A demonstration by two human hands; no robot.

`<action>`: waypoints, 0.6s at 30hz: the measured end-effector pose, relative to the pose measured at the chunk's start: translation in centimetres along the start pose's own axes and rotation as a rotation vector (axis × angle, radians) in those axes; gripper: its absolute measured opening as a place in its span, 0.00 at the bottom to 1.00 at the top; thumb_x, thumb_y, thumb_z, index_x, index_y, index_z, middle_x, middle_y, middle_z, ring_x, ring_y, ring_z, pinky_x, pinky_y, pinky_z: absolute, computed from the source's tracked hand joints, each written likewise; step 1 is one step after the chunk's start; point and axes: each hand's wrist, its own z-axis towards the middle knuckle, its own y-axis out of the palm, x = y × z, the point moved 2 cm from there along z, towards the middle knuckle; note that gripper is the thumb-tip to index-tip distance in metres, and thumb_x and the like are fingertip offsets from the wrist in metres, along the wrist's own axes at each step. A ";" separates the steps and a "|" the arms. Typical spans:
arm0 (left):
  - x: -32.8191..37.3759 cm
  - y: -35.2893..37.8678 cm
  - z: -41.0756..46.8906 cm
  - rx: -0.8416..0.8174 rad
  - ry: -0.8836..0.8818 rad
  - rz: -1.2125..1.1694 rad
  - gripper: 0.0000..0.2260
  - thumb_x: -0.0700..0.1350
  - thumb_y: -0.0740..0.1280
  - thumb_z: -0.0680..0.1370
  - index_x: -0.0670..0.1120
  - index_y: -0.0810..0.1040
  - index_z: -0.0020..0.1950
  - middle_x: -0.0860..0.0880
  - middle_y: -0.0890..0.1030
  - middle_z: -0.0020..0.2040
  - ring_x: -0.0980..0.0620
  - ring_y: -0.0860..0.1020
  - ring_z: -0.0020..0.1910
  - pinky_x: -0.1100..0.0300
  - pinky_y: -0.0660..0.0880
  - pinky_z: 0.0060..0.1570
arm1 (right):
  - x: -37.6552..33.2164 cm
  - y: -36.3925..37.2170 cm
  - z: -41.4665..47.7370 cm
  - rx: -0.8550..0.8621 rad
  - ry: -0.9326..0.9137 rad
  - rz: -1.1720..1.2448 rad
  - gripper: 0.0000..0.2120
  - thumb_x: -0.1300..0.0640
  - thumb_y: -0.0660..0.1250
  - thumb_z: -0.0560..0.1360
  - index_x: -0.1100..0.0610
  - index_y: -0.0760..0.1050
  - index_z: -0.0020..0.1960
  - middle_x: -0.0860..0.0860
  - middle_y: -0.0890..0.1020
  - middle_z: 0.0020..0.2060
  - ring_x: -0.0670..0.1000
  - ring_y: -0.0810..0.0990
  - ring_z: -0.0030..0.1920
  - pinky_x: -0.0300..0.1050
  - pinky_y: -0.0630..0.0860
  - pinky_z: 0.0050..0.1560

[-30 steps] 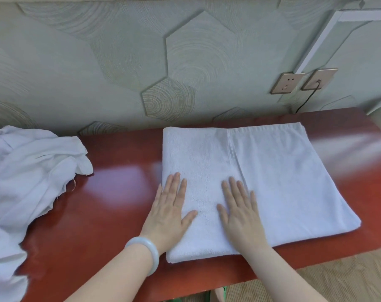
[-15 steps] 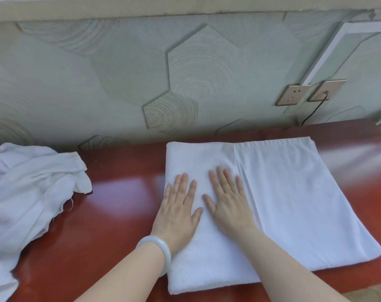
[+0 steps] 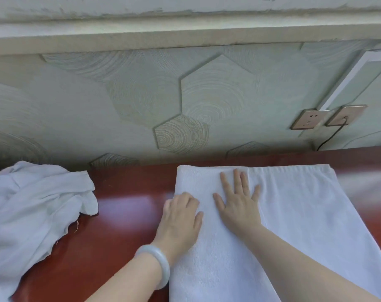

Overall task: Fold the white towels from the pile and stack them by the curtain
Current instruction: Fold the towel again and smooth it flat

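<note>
White terry, partly folded: towel (image 3: 294, 214) flat on the glossy red-brown tabletop (image 3: 128, 214), far hem near the wall, left flap laid over the middle, free edge running from the far side toward the near one. Right hand (image 3: 237, 203) spread wide and flat on that flap, fingertips close to the far hem, holding nothing, only pressing. Left hand (image 3: 178, 221) at the towel's left fold, thumb resting on the cloth, fingers bent down at the edge; gripping or merely pushing, impossible to tell. Pale bangle (image 3: 164, 269) on that wrist. Loose pile (image 3: 32, 210) of white cloth well apart to the left; no curtain in sight. Likely step in hand: smoothing and setting this fold ahead of the next. Press with the whole palm rather than the fingertips, and sweep from the crease toward the free edge to drive out ripples and trapped air. Pin the fold with the left hand to guard against sliding on the shiny surface. Check the far hems for alignment and square them now, to avoid a skew likely to grow with each later fold. Bring the right-hand portion over only after evening out the flap. Avoid dragging the whole towel toward the pile.
</note>
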 end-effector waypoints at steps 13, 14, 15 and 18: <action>-8.4 -1.9 13.8 -0.708 -0.111 -0.167 0.20 0.57 0.70 0.75 0.55 0.71 0.64 0.54 0.71 0.61 0.49 0.64 0.62 0.50 0.61 0.65 | 0.3 0.4 -0.2 0.076 -0.002 0.010 0.33 0.35 0.42 0.77 0.46 0.47 0.79 0.51 0.48 0.79 0.51 0.41 0.78 0.64 0.40 0.74; -8.7 -1.6 14.2 -0.760 -0.123 -0.138 0.18 0.59 0.69 0.74 0.54 0.71 0.60 0.54 0.70 0.59 0.49 0.64 0.61 0.50 0.61 0.65 | 0.3 0.5 -0.2 0.070 0.000 0.010 0.33 0.35 0.41 0.77 0.46 0.47 0.79 0.51 0.47 0.79 0.51 0.40 0.78 0.63 0.39 0.74; -9.0 -1.3 14.5 -0.801 -0.138 -0.136 0.17 0.60 0.69 0.74 0.54 0.71 0.56 0.53 0.68 0.57 0.50 0.64 0.60 0.50 0.62 0.65 | 0.3 0.4 -0.2 0.067 -0.001 0.010 0.33 0.35 0.41 0.77 0.46 0.46 0.79 0.50 0.46 0.79 0.50 0.39 0.78 0.63 0.39 0.74; -9.3 -0.7 15.0 -0.829 -0.176 -0.317 0.11 0.60 0.69 0.75 0.55 0.75 0.51 0.50 0.68 0.55 0.49 0.68 0.60 0.53 0.65 0.65 | 0.1 0.2 0.0 0.052 -0.003 0.013 0.33 0.35 0.39 0.77 0.45 0.43 0.79 0.50 0.44 0.79 0.50 0.37 0.78 0.62 0.37 0.74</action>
